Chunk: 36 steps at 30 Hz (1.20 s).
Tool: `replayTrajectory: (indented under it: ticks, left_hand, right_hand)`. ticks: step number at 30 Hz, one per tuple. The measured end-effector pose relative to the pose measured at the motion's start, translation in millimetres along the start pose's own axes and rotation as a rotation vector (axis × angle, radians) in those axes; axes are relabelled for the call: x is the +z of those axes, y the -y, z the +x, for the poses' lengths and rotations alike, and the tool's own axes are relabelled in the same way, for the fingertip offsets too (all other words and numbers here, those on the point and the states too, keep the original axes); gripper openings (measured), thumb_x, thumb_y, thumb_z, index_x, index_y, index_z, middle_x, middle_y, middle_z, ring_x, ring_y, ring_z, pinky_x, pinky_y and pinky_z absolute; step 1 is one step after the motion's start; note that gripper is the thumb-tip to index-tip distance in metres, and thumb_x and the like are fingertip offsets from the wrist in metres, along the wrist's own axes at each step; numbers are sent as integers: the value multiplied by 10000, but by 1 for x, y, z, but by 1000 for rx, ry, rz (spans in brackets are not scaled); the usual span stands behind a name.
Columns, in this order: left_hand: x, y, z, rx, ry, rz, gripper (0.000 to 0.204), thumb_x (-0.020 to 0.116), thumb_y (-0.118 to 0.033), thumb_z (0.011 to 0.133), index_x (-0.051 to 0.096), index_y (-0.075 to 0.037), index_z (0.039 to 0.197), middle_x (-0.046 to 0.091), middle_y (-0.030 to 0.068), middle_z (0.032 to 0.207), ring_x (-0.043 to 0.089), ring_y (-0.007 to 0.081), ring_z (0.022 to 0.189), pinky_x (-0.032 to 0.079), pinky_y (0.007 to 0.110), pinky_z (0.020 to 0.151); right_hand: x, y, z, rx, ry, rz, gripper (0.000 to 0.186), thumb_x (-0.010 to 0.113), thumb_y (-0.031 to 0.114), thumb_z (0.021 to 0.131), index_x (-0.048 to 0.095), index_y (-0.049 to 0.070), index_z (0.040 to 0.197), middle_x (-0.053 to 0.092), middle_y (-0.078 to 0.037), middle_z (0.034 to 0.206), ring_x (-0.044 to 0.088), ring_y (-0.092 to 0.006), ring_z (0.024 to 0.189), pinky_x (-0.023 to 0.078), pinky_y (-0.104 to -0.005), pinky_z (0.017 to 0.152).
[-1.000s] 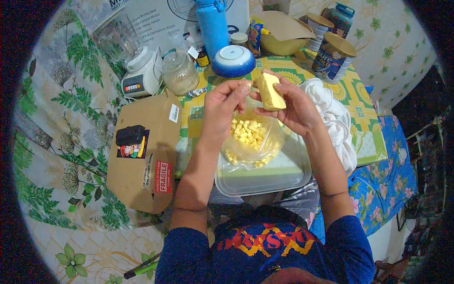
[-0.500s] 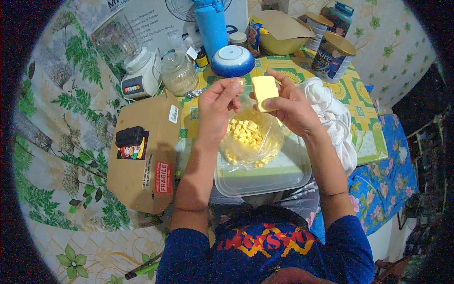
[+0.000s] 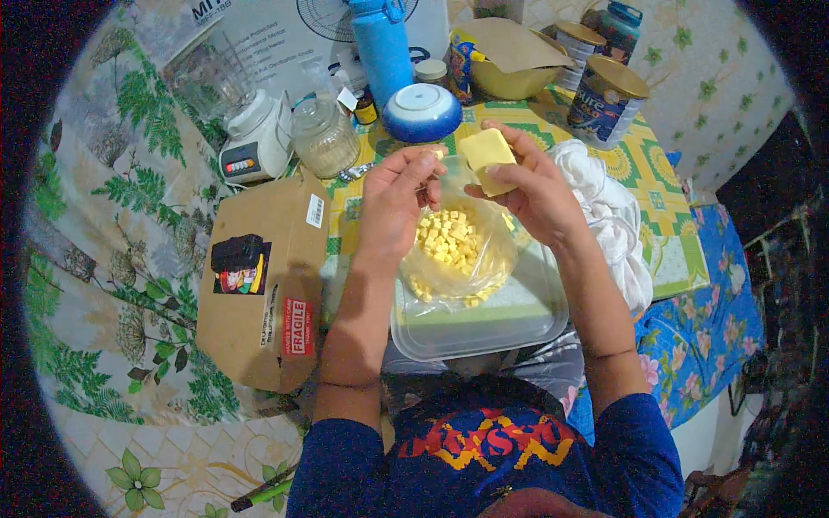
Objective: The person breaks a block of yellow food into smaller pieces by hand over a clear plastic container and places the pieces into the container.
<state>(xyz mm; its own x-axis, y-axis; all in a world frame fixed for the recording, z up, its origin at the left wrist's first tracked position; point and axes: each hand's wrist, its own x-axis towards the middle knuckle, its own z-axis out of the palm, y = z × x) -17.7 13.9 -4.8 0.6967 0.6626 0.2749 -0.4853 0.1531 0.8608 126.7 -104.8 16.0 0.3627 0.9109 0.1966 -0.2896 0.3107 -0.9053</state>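
Observation:
Above the table, my right hand (image 3: 531,186) grips a smooth pale-yellow block of cheese (image 3: 486,155), thumb on its near face and fingers behind it. My left hand (image 3: 399,186) is closed in a pinch just left of the block, apart from it. A small yellow piece (image 3: 439,154) shows at its fingertips. Below both hands lies a clear plastic bag (image 3: 488,259) with many small yellow cubes (image 3: 449,240) in and around it. The bag rests on a translucent plastic lid or tray (image 3: 518,324) near my lap.
A cardboard box (image 3: 259,319) stands at the left. Behind it are a blender (image 3: 255,142) and a glass jar (image 3: 324,138). An upturned blue bowl (image 3: 423,112), a blue bottle (image 3: 380,60) and tins (image 3: 609,104) line the back. White cloth (image 3: 609,216) lies right.
The block in my right hand has tilted, its upper end leaning left. My left hand keeps its pinch in nearly the same place.

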Motion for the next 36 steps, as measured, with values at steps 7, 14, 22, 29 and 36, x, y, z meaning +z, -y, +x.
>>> replayTrajectory:
  ticks: [7,14,22,29,36]
  left_hand:
    - [-2,1,1,8,26,-8,235,581,-203,885,610,-9,1014,596,50,828,521,103,602,435,241,534]
    - [-1,1,0,2,29,4,230,586,-181,881,607,1,1020,600,46,822,522,95,607,441,235,543]
    - [8,0,-3,50,-12,122,186,621,-148,854,630,-8,976,613,22,795,519,76,614,433,221,549]
    - [15,0,-5,76,-27,206,172,634,-133,844,637,-9,963,592,-4,783,495,57,609,414,202,550]
    - [16,2,-7,145,-4,260,135,661,-131,824,653,-43,925,593,-30,786,497,38,630,408,189,561]
  right_hand:
    - [-12,-2,8,262,139,629,394,512,176,888,407,15,1232,511,-175,1193,565,-347,1050,528,-448,851]
    - [-13,-6,10,193,103,485,481,538,134,881,311,105,1304,505,-185,1198,563,-375,1044,559,-427,787]
    - [1,-4,0,25,62,197,541,587,34,823,359,137,1303,526,-97,1144,554,-251,1058,500,-404,849]
    - [-1,-4,3,47,76,257,575,565,-34,724,452,97,1272,527,-60,1130,555,-179,1001,461,-308,871]
    - [4,-8,-5,-109,25,45,541,612,-7,758,448,59,1269,524,-46,1170,540,-146,1000,451,-286,870]
